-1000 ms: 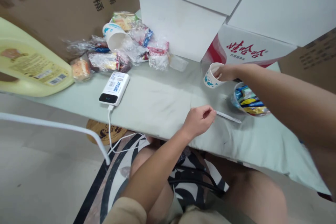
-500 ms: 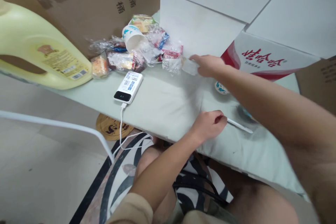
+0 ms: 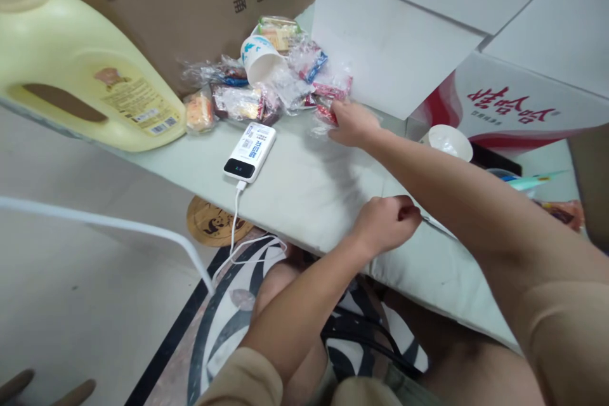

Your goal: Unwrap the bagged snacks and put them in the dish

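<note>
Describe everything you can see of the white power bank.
The white power bank is a rounded, plastic-looking slab lying flat on the green table. Its top carries a blue-printed label; the near end is a black panel. A white cable plugs into that end and drops off the table edge. Nothing else touches it.

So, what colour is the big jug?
Pale yellow; the jug shows best in head view.

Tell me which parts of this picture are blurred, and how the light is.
Head view: the right hand and the clear snack packet with red print at its fingertips are smeared by motion; the left hand, closed on a thin white stick, and the white power bank look sharp. Head view: soft, even light, no glare; the yellow plastic jug bulges at the left edge.
</note>
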Demonstrator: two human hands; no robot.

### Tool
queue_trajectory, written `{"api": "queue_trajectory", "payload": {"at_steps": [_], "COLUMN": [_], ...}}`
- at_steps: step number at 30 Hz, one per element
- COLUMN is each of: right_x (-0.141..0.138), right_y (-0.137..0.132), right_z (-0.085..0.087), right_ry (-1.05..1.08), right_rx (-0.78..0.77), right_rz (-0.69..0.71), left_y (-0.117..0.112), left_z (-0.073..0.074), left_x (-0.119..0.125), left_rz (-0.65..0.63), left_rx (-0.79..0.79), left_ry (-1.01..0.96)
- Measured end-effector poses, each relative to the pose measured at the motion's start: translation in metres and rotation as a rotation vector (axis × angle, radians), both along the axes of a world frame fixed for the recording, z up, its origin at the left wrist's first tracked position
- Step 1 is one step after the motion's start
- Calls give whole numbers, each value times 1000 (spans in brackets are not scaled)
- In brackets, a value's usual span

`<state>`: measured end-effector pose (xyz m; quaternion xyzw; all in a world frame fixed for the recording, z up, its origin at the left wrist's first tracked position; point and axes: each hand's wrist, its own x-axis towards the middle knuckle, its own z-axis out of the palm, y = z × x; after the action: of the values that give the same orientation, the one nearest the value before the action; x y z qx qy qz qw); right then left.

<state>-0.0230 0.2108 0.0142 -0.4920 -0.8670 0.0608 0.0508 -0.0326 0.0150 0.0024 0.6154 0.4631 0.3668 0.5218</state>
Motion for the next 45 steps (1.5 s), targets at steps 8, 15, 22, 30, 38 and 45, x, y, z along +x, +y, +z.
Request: {"api": "queue_trajectory", "payload": {"at_steps": [8, 15, 22, 30, 38, 45], "right_x": [136, 209, 240, 248, 235, 226], "right_y": [-147, -239, -245, -255, -257, -255], "right_z": [-4, -46, -57, -51, -56, -65], "right_ry": [741, 1177, 1077, 662, 437, 357], "right_rx": [-204, -445, -20, 171, 248, 303], "right_rz": [-261, -411, -438, -301, -333, -319], "left_y": [-10, 0, -5, -13, -10, 0], "left_z": [8, -15, -30, -32, -29, -27], "left_x": [-12, 27, 68, 93, 84, 83], "left_rz": [356, -89, -72, 46, -40, 40], "left_rx": [194, -221, -469, -473, -647, -625], "left_ry": [-90, -181, -377, -503, -731, -749]}}
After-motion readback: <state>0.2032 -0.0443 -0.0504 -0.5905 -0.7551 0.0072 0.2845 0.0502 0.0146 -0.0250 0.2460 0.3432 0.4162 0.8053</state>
